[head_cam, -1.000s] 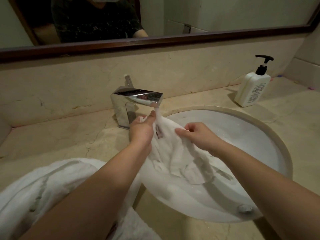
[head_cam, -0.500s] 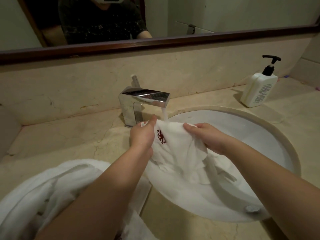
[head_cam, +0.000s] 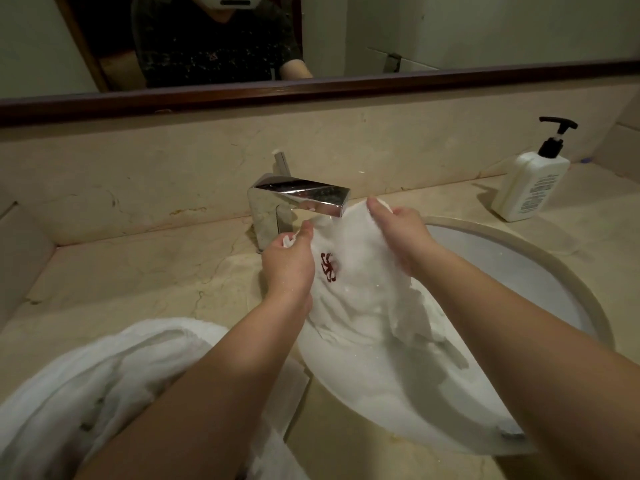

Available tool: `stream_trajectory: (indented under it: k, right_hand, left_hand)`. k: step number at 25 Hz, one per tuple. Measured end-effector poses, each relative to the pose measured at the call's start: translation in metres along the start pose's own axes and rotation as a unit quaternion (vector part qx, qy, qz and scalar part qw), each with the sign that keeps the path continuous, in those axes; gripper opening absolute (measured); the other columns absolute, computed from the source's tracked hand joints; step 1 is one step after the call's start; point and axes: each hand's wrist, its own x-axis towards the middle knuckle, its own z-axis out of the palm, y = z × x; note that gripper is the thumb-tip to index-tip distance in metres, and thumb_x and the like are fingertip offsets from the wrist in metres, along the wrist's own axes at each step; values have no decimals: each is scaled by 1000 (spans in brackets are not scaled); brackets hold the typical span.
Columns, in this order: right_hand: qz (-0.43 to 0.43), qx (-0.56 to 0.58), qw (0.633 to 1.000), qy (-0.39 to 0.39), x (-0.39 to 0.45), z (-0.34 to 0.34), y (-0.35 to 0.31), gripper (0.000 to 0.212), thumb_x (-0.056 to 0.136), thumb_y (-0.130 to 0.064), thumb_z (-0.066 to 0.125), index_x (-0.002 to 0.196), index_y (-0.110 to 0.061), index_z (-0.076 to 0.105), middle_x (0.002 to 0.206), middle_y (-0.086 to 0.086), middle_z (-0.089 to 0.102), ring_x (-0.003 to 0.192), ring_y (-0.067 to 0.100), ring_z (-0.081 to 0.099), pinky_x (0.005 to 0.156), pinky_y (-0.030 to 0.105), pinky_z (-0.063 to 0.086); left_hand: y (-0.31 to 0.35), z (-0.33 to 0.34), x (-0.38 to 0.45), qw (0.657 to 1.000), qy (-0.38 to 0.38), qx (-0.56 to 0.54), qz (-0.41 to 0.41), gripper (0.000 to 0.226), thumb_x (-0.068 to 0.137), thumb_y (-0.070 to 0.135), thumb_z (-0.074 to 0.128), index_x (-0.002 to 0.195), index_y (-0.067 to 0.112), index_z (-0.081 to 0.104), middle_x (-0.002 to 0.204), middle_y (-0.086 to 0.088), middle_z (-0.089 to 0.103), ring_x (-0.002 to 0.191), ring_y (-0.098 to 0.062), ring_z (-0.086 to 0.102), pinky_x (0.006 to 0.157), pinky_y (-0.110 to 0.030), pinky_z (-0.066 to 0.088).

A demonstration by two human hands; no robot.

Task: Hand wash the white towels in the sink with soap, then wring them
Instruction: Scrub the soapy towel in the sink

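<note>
A wet white towel (head_cam: 363,306) with a red embroidered mark hangs into the round white sink (head_cam: 540,271). It is stretched under the spout of the chrome tap (head_cam: 298,199), where water runs onto it. My left hand (head_cam: 287,265) pinches its left corner just left of the red mark. My right hand (head_cam: 398,233) grips the right part of its top edge, raised close to the spout's end. A white soap pump bottle (head_cam: 530,181) with a black pump stands on the counter at the back right.
A second, larger white towel (head_cam: 104,386) lies bunched on the beige marble counter (head_cam: 138,278) at the front left, under my left forearm. A mirror with a dark wooden frame (head_cam: 311,91) runs above the backsplash. The sink drain (head_cam: 512,434) sits near the front rim.
Both hands have spread the towel wider under the tap. My right hand rose toward the spout, and the red mark now faces up between the hands.
</note>
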Motion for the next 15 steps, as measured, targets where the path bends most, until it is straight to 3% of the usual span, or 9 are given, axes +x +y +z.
stream_trajectory:
  k: [4,7,10,15]
  right_hand:
    - [92,-19,990,-106,1,-4,14,43,96,-41,64,119,-5,65,105,10,75,91,24,73,84,34,57]
    - [86,29,992,-86,-5,-10,20,38,102,-42,52,115,-9,65,106,7,75,94,22,72,76,31,55]
    - [19,-73,995,-62,-9,-13,12,38,105,-45,44,105,-13,65,105,8,71,91,20,67,77,33,52]
    - [0,-65,998,-27,-14,-9,4,43,100,-42,54,108,-2,69,103,16,74,85,24,69,77,35,55]
  left_hand:
    - [-2,1,2,999,12,-27,-18,24,94,40,70,82,19,66,102,-14,75,102,-35,71,93,-49,58]
    - [-4,4,2,999,-1,-32,-37,25,94,39,70,81,18,66,97,-12,75,103,-36,71,94,-51,57]
    - [-5,5,3,998,-2,-26,-49,28,91,41,73,84,14,67,96,-8,76,100,-37,71,94,-52,57]
    - [-5,4,5,998,-6,-34,-57,22,87,41,76,94,21,70,99,-4,77,97,-30,72,95,-50,56]
